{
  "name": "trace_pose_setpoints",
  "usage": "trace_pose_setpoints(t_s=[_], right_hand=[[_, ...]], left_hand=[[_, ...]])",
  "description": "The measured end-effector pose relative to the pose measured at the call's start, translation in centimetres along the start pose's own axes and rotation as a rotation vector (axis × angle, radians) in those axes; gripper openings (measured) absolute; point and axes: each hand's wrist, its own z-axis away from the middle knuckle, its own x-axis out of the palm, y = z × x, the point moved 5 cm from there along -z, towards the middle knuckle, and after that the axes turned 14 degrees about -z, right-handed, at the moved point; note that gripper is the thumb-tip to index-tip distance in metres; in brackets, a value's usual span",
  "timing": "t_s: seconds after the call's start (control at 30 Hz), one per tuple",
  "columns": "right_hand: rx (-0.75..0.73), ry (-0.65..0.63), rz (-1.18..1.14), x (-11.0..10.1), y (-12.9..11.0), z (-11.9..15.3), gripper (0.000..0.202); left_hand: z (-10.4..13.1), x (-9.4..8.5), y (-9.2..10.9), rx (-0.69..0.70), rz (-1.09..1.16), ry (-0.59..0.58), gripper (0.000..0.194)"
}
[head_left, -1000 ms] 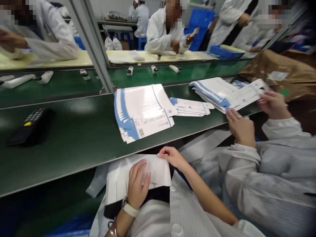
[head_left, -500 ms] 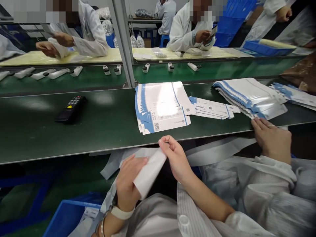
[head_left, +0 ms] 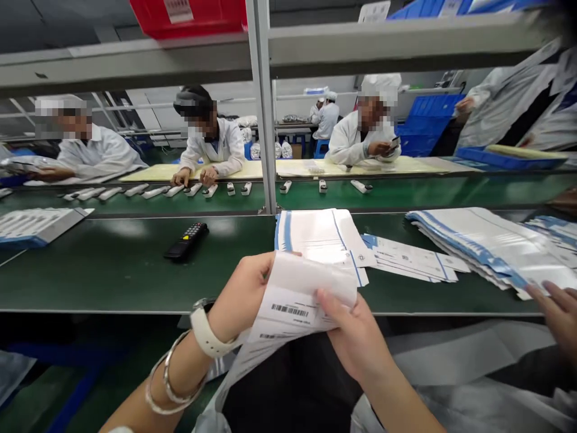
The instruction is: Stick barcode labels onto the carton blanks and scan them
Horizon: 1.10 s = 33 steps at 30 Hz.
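Smooth white paper label sheet (head_left: 288, 313) with a soft sheen and printed barcodes. Flat card cartons (head_left: 315, 231), white and blue, glossy enough to throw back a bright glare. Dark green work surface (head_left: 126, 270), smooth and lightly reflective. Black remote control (head_left: 186, 242), apparently matt plastic. Shiny silver metal bangles (head_left: 166, 376); smooth, matt white watch strap (head_left: 205, 331). Grey upright post (head_left: 262, 120), seemingly metal. Red bin (head_left: 193, 15), smooth plastic.

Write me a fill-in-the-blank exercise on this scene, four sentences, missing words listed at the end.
The left hand and right hand both hold a label strip coloured ____. The body of the remote control on the bench is ____. The watch band is worn on the person's ____ side. The bin at the top is ____.

Missing words: white; black; left; red.
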Motion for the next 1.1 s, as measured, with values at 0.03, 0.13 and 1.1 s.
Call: trace_pose_setpoints(t_s=[0.03, 0.13, 1.1], right_hand=[[0.003, 0.012, -0.009, 0.0, -0.5, -0.2, 0.03], [0.052, 0.048, -0.037, -0.4, -0.7, -0.8, 0.03], [0.285, 0.247, -0.231, -4.1, 4.0, 0.0, 0.035]], left_hand=[[0.2, -0.9, 0.0, 0.008, -0.055, 0.065, 0.028], [2.1, -3.6, 0.2, 0.135, -0.267, 0.379, 0.029], [3.6, 2.5, -3.3, 0.344, -0.544, 0.061, 0.022]])
